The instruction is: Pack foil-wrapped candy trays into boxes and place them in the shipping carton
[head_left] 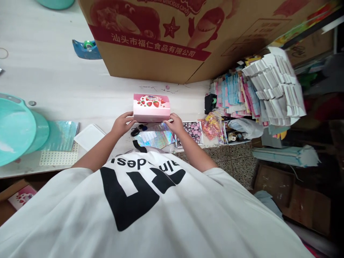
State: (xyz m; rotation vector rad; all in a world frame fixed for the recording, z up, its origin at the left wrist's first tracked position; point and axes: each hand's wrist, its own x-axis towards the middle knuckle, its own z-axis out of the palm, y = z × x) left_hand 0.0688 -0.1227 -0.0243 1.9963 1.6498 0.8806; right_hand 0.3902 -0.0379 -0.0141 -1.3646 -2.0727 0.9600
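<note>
A small pink box (152,107) with strawberry pictures on its top stands on the white table (53,82). My left hand (123,123) grips its near left corner with curled fingers. My right hand (175,123) grips its near right corner in the same way. Just below the box lie a holographic silver sheet (157,138) and a small dark bunch of keys (137,129).
A big cardboard candy carton (172,39) stands behind the box. Teal basins (18,129) sit at the left beside a white lid (90,136) and a blue tape dispenser (86,48). Stacks of folded paper boxes (268,89) and a tray of small items (192,129) fill the right.
</note>
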